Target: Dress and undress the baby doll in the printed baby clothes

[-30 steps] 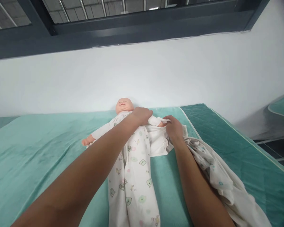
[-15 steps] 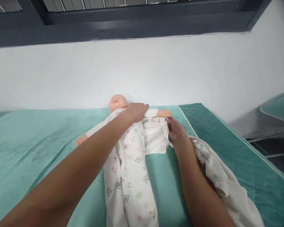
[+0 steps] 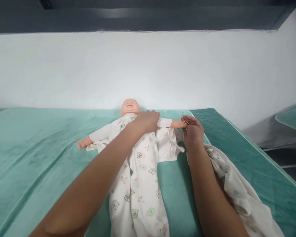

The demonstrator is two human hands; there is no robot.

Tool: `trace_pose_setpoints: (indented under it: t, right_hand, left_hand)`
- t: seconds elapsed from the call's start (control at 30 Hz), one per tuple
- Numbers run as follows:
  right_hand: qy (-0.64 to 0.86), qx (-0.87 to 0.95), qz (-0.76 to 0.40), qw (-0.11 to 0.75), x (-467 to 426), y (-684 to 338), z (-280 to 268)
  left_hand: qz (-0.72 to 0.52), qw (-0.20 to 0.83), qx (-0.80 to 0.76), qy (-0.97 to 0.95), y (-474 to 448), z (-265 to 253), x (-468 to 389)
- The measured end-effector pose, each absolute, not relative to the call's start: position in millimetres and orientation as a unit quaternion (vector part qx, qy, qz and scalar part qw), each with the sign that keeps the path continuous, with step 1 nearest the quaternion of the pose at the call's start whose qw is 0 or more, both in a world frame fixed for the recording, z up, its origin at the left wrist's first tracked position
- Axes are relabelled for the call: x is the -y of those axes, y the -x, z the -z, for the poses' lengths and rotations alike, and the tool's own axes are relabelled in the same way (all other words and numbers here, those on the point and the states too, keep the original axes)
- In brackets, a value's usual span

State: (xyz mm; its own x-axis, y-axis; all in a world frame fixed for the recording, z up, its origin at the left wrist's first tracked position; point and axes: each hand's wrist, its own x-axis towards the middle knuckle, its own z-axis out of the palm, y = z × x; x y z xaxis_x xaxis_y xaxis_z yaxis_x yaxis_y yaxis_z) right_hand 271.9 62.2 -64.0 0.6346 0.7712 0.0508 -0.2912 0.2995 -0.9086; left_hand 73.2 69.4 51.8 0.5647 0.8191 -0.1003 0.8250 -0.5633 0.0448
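Observation:
A baby doll (image 3: 130, 107) lies on its back with its head toward the wall and both arms spread. It wears white clothing printed with small animals (image 3: 146, 184), with plain white sleeves. My left hand (image 3: 149, 121) is closed over the doll's shoulder and upper sleeve on the right side; its fingertips are partly hidden. At the end of that arm, my right hand (image 3: 193, 129) has its thumb and fingers closed at the doll's small hand (image 3: 179, 124). Beneath the arm lies a white cloth garment (image 3: 167, 143) with a gathered edge.
A crumpled white printed cloth (image 3: 236, 184) lies beside my right forearm. Light green sheeting (image 3: 39, 148) covers the bed, with a darker green quilted strip (image 3: 256, 171) at the right. Behind stands a white wall (image 3: 93, 69) below a dark frame (image 3: 138, 16).
The view has tilted down and shifted. My right hand has moved up from the white garment's edge to the doll's hand. My left hand stays at the shoulder.

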Motion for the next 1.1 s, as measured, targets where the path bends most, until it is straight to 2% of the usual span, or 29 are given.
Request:
trace_pose_setpoints:
  t: [0.17, 0.27, 0.37, 0.47, 0.8, 1.1]
  right_hand:
    - [0.522, 0.277, -0.259, 0.764, -61, -264, 61]
    - [0.597, 0.39, -0.17, 0.68, -57, -240, 56]
    - [0.625, 0.512, -0.168, 0.565, -47, -203, 49]
    - [0.56, 0.616, -0.227, 0.506, -36, -173, 45]
    - [0.511, 0.679, -0.301, 0.433, -23, -163, 34]
    - [0.499, 0.707, -0.306, 0.397, -12, -157, 20]
  left_hand:
    - [-0.333, 0.088, -0.563, -0.751, -3, -30, -20]
    - [-0.435, 0.183, -0.602, -0.644, 29, -8, -4]
    - [-0.459, 0.252, -0.609, -0.595, 39, 6, -3]
    - [-0.451, 0.273, -0.604, -0.598, 39, 9, -8]
    - [-0.438, 0.321, -0.558, -0.627, 44, 12, -13]
    - [-0.454, 0.234, -0.495, -0.703, 35, 14, -7]
